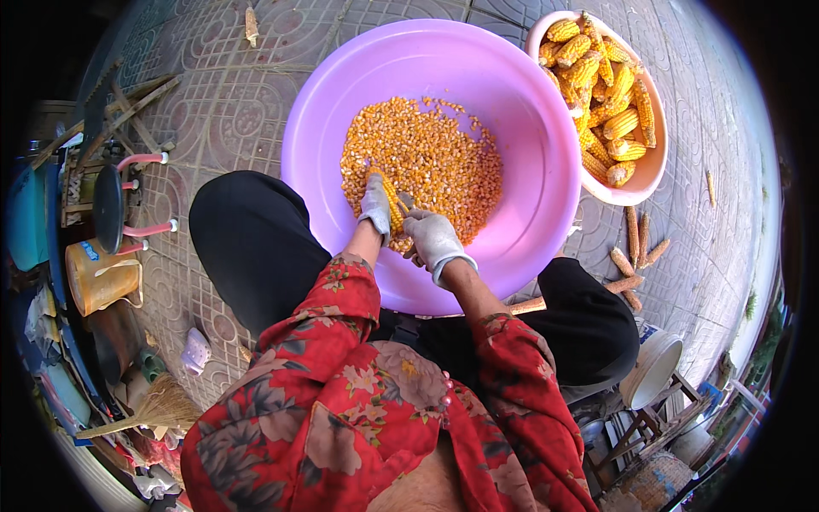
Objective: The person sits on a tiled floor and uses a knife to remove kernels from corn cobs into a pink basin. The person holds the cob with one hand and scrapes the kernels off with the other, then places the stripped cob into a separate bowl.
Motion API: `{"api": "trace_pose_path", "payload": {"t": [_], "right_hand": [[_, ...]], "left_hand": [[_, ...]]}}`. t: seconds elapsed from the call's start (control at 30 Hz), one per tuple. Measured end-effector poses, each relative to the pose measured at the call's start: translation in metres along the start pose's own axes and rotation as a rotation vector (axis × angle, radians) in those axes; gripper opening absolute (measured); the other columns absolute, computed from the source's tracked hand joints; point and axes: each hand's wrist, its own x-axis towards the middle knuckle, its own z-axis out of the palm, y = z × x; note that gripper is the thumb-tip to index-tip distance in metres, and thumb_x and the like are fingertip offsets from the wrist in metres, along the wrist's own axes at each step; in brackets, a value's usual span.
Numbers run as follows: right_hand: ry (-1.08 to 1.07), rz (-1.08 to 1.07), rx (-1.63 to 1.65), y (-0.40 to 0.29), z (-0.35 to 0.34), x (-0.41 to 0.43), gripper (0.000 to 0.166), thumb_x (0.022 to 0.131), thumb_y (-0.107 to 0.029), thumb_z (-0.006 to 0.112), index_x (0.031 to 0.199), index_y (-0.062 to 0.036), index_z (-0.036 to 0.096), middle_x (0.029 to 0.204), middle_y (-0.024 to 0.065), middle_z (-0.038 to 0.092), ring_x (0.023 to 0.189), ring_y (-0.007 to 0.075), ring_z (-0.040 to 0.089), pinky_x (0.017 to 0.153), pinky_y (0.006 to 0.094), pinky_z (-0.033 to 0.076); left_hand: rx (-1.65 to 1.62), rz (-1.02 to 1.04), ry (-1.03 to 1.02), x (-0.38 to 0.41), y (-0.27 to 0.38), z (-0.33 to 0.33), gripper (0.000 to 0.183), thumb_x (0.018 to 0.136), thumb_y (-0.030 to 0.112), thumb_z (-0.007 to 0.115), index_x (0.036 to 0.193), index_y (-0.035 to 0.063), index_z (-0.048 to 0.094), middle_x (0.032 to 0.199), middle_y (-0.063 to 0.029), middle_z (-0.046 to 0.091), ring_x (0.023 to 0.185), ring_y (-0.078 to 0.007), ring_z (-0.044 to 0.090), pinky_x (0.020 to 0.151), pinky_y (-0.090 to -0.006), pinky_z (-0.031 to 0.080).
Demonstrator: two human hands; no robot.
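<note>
A large round purple plastic basin [524, 249] stands between my knees, with loose yellow corn kernels [425, 150] spread over its bottom. My left hand [376, 203], in a pale work glove, holds an ear of corn [392, 201] above the kernels. Close on its right, my right hand [435, 240], gloved too, is closed around something narrow at the ear's side; a small greyish part pokes out, mostly hidden by the fingers, and I cannot tell what it is.
A pink oval tub [661, 137] full of corn ears touches the basin's upper right. Bare cobs [632, 237] lie on the paving below it. At left are a small round stool [107, 209], an orange bucket [96, 275] and a straw broom [163, 403]. A white bucket [652, 371] lies at right.
</note>
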Motion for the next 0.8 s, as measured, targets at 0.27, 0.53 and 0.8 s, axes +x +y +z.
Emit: {"api": "trace_pose_path", "payload": {"t": [0.27, 0.53, 0.8], "right_hand": [[0.168, -0.466, -0.473, 0.029, -0.061, 0.002, 0.034, 0.092, -0.043, 0.059, 0.116, -0.0204, 0.066, 0.094, 0.0135, 0.070, 0.087, 0.0333, 0.067, 0.075, 0.0411, 0.052], [0.015, -0.071, -0.084, -0.003, -0.057, -0.062, 0.040, 0.095, -0.030, 0.056, 0.132, -0.0140, 0.060, 0.070, 0.0051, 0.062, 0.056, 0.0148, 0.058, 0.056, 0.0300, 0.049], [-0.091, 0.056, -0.074, -0.016, -0.049, -0.060, 0.042, 0.094, -0.023, 0.051, 0.135, -0.0139, 0.057, 0.073, 0.0068, 0.063, 0.056, 0.0164, 0.061, 0.050, 0.0310, 0.049]], "left_hand": [[0.001, -0.233, -0.289, -0.066, 0.052, 0.023, 0.056, 0.096, 0.058, 0.040, 0.112, 0.0062, 0.052, 0.078, -0.0166, 0.064, 0.061, -0.0310, 0.064, 0.056, -0.0436, 0.056], [-0.101, -0.189, -0.252, -0.107, 0.055, 0.050, 0.062, 0.096, 0.055, 0.037, 0.105, -0.0040, 0.054, 0.085, -0.0210, 0.064, 0.073, -0.0341, 0.064, 0.070, -0.0475, 0.056], [0.017, -0.203, -0.079, -0.094, 0.039, 0.057, 0.074, 0.089, 0.068, 0.043, 0.112, -0.0002, 0.056, 0.094, -0.0228, 0.064, 0.078, -0.0366, 0.064, 0.073, -0.0505, 0.055]]}}
